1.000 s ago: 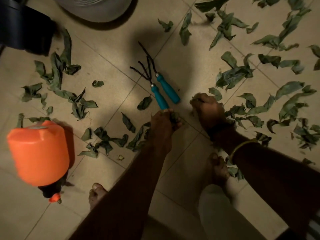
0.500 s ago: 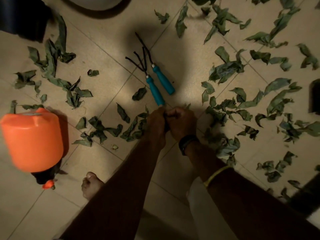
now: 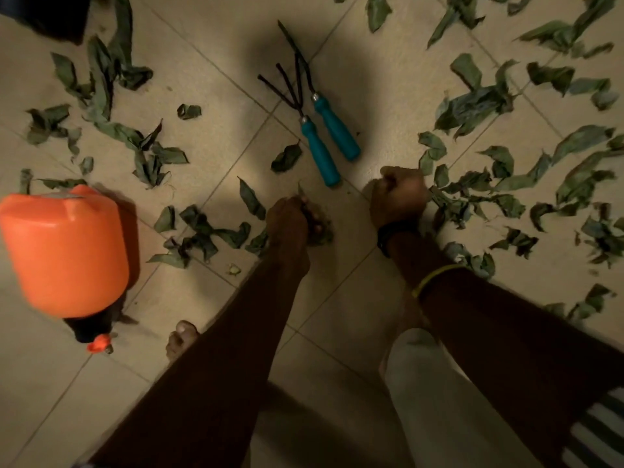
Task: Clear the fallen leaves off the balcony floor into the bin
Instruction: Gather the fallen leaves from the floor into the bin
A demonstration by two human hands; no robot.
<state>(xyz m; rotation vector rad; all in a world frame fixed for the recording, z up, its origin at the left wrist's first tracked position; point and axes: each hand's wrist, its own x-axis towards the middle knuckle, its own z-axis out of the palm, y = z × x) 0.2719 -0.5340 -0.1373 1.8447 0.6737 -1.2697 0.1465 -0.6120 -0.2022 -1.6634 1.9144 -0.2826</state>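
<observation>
hands 2 (image 3: 290,217) | teal-handled tools 2 (image 3: 319,153) | orange sprayer 1 (image 3: 64,248) | leaves many (image 3: 472,106)

sprayer (image 3: 64,248) left, tools (image 3: 324,136) centre, leaves (image 3: 472,106) right

A: What carries everything here?

B: A floor (image 3: 209,45) of beige tiles. Dry green leaves (image 3: 472,106) lie scattered on it, most toward 2 o'clock and 9 o'clock.

A: And near the middle?

B: 2 hand tools (image 3: 324,136) with teal handles lie side by side. At 8 o'clock an orange sprayer (image 3: 64,251) is on the tiles.
</observation>
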